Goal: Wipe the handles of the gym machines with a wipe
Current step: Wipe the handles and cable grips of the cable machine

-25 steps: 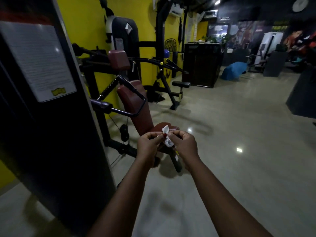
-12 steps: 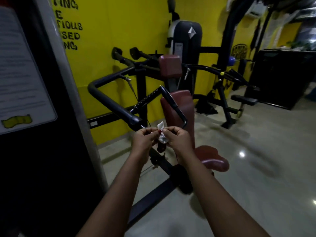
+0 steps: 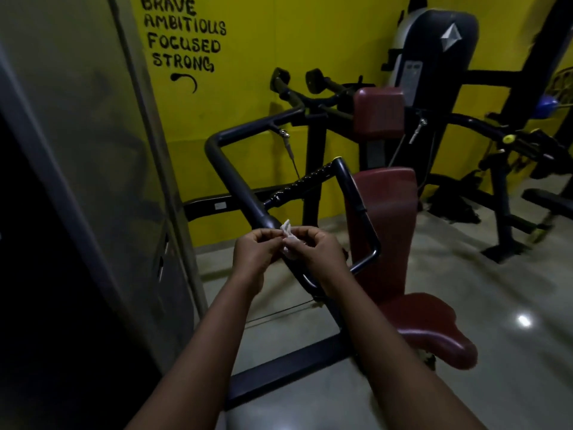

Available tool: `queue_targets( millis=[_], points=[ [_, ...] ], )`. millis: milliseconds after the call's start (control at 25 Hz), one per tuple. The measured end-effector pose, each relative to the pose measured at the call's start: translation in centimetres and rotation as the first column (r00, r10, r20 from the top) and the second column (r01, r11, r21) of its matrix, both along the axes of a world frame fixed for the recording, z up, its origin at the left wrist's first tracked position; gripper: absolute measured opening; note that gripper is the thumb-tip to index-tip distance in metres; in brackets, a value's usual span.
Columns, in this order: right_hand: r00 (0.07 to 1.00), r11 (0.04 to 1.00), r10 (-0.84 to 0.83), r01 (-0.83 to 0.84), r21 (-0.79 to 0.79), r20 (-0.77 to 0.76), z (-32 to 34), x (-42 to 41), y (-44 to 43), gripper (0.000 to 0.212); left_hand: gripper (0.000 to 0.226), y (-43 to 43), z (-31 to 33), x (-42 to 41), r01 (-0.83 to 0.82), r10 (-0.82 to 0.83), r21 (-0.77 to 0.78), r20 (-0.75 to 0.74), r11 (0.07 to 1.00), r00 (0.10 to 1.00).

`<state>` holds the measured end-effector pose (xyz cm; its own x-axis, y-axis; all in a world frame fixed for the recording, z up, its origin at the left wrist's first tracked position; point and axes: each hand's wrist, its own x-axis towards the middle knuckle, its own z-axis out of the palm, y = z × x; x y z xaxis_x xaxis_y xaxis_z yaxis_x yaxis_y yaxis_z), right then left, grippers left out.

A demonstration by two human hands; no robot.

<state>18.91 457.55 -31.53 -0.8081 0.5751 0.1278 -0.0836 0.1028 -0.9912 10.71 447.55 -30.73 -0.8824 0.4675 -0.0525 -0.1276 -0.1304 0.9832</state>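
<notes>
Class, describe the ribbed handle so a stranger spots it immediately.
Start at the yellow wall with black lettering. Before it stands a machine with a dark red backrest. Left of that slants the ribbed handle; the bars joining it are smooth.

Both hands, left (image 3: 255,252) and right (image 3: 319,254), pinching a small white wipe (image 3: 287,240), above a black machine handle (image 3: 248,197), maroon seat (image 3: 434,333) beside

We log a polished grey floor (image 3: 465,290), glossy, with one bright light glare (image 3: 524,320) on it at right. Standing on it: the red-seat machine (image 3: 434,333), its black base bar (image 3: 279,371) lying flat along the floor toward us. A tall grey housing (image 3: 93,150) stands at left. A second black frame (image 3: 501,212) stands at right rear, foot planted near the yellow wall (image 3: 310,41).
</notes>
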Motion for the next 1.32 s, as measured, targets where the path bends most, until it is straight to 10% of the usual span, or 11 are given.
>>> queue_targets(
  millis=[120, 280, 560, 720, 920, 1200, 1320],
  points=[
    [0.993, 0.936, 0.041, -0.077, 0.343, 0.109, 0.5, -1.0, 1.1, 0.031, 0.014, -0.2, 0.2, -0.1, -0.086, 0.086, 0.002, 0.046, 0.996, 0.995],
    [0.961, 0.647, -0.255, 0.254, 0.719, -0.11, 1.1, -2.4, 2.4, 0.018, 0.013, -0.4, -0.3, -0.4, -0.244, 0.243, -0.093, -0.022, 0.965, 0.97],
    [0.997, 0.238, -0.072, -0.014, 0.971, 0.032, -5.0, -0.9, -0.3, 0.032, 0.048, 0.4, -0.7, -2.2, -0.331, 0.051, -0.366, -0.601, 0.87, 0.798],
    [0.997, 0.305, -0.052, -0.035, 0.952, 0.053, -4.9, -0.5, 0.1, 0.049, 0.06, 1.4, -0.3, -3.1, -0.363, -0.25, -0.623, -0.68, 0.694, 0.689],
    [0.955, 0.424, -0.121, -0.198, 0.884, 0.272, -0.6, -4.2, -0.5, 0.031, 0.035, 2.4, -0.1, -4.6, -0.447, -0.171, -0.599, -0.704, 0.664, 0.689],
    [0.94, 0.205, -0.209, -0.228, 0.952, 0.27, -0.9, -0.4, -1.2, 0.026, 0.024, 3.0, 1.0, -4.6, -0.441, -0.089, -0.616, -0.641, 0.653, 0.762],
    [0.88, 0.593, -0.088, -0.331, 0.734, 0.468, 0.2, -3.1, 0.3, 0.016, 0.026, 2.9, 1.1, -4.4, -0.478, -0.116, -0.63, -0.67, 0.612, 0.733]
  ],
)
